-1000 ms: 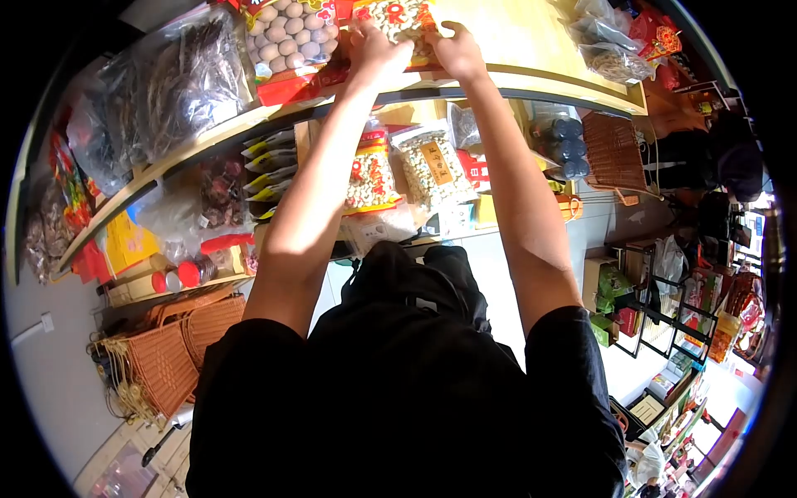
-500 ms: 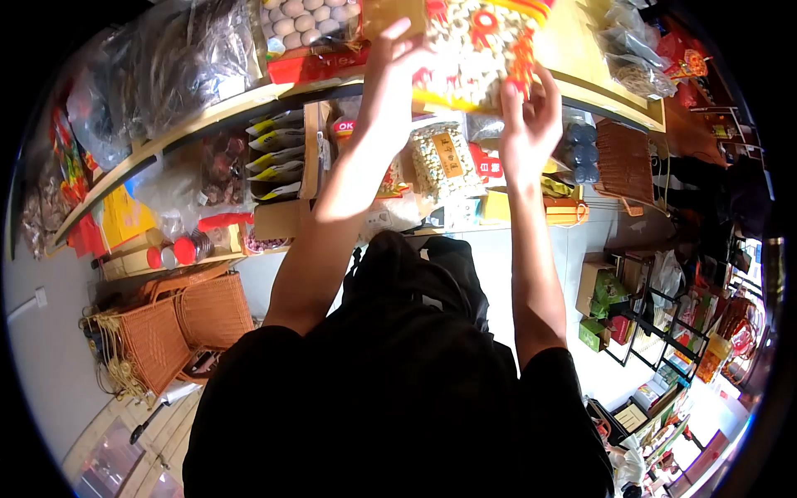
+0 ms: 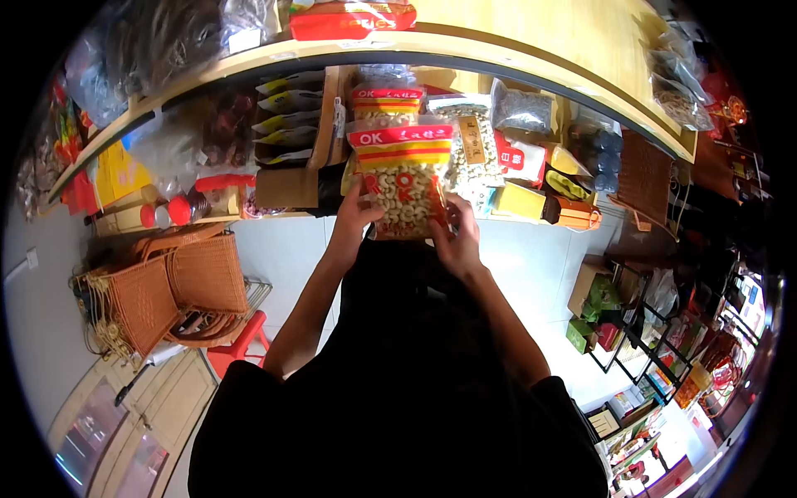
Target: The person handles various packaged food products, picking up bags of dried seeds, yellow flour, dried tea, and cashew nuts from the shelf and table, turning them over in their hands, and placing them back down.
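Note:
A clear bag of cashews (image 3: 405,187) with a red and yellow top marked OK is held upright in front of my body. My left hand (image 3: 359,217) grips its left edge near the bottom. On the right edge, my right hand (image 3: 458,234) holds it with fingers curled round the side. Just behind it on the lower shelf stands a similar OK bag (image 3: 387,103), partly hidden. To the right of that lies a bag of pale nuts with a brown label (image 3: 471,141).
The wooden upper shelf (image 3: 515,37) carries a red packet (image 3: 353,21) and plastic bags. Lower down are a cardboard box (image 3: 286,188), dark-and-yellow pouches (image 3: 286,124) and bottles (image 3: 606,158). Wicker baskets (image 3: 207,274) and a red stool (image 3: 237,349) stand at left.
The cashew bag has come off the upper shelf and down toward my body, held between both hands. The view has shifted, so less of the upper shelf's left packets shows.

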`<state>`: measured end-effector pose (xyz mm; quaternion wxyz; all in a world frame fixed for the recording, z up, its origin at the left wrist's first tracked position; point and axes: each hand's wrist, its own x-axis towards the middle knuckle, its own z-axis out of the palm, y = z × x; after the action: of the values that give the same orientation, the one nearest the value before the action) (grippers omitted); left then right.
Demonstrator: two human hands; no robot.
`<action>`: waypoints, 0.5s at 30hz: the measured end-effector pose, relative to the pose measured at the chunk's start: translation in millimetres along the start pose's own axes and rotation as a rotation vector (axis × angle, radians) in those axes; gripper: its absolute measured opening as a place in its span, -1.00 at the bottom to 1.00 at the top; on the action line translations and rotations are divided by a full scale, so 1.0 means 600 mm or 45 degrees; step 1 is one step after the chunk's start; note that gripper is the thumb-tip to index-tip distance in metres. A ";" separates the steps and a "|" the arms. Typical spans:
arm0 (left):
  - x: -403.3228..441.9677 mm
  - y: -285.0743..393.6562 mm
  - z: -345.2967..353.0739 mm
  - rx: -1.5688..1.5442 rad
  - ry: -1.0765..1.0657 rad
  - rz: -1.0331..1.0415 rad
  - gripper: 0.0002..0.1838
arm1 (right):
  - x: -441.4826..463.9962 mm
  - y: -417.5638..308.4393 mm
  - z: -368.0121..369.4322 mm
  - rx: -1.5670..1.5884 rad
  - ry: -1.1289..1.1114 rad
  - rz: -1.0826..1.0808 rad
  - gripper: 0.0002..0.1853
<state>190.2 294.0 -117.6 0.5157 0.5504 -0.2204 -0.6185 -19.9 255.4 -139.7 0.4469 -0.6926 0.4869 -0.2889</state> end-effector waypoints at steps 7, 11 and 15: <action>0.117 -0.047 -0.043 0.096 0.262 -0.055 -0.33 | 0.100 0.028 0.066 -0.023 -0.027 0.107 -0.48; 0.208 -0.085 -0.071 0.410 0.496 0.034 -0.38 | 0.150 0.055 0.093 -0.085 0.008 -0.019 -0.44; 0.250 -0.110 -0.086 0.255 0.358 0.184 -0.40 | 0.173 0.111 0.104 -0.133 -0.149 -0.088 -0.31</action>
<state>231.5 201.5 -256.7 0.5272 0.6629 -0.2456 -0.4716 41.6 171.4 -230.0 0.4275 -0.7471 0.4503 -0.2373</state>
